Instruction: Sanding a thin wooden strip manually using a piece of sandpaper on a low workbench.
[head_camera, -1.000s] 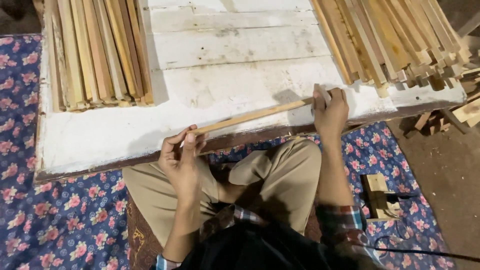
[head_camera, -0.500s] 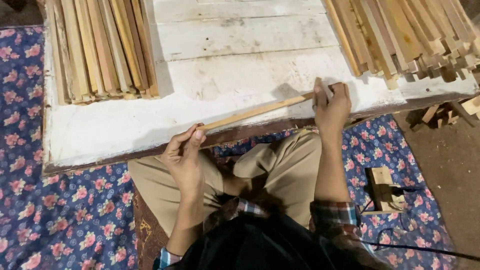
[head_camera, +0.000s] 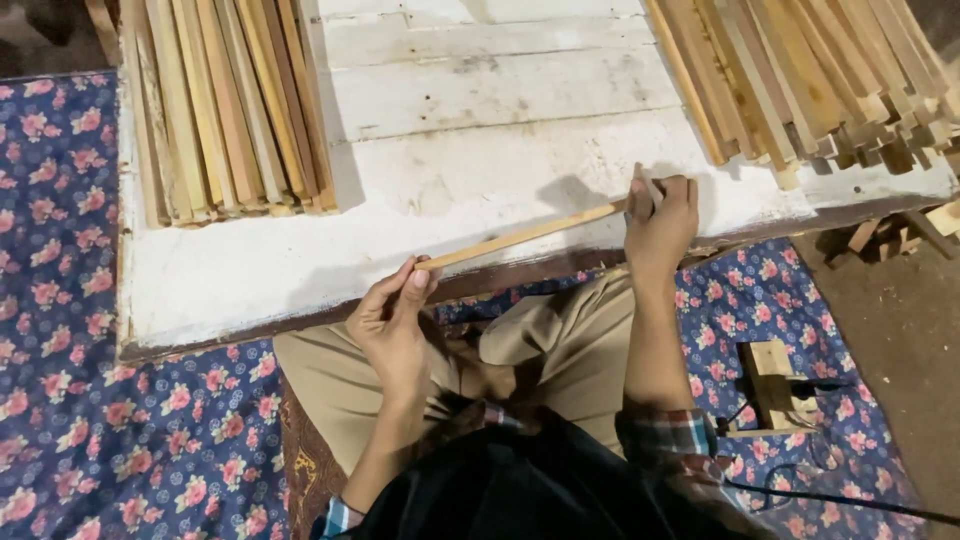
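Thin wooden strip (head_camera: 525, 236) at frame centre, above white worktop (head_camera: 480, 120) front edge. Long axis runs lower left to upper right. My left hand (head_camera: 392, 325) pinches near end; my right hand (head_camera: 660, 222) clenched round far end.
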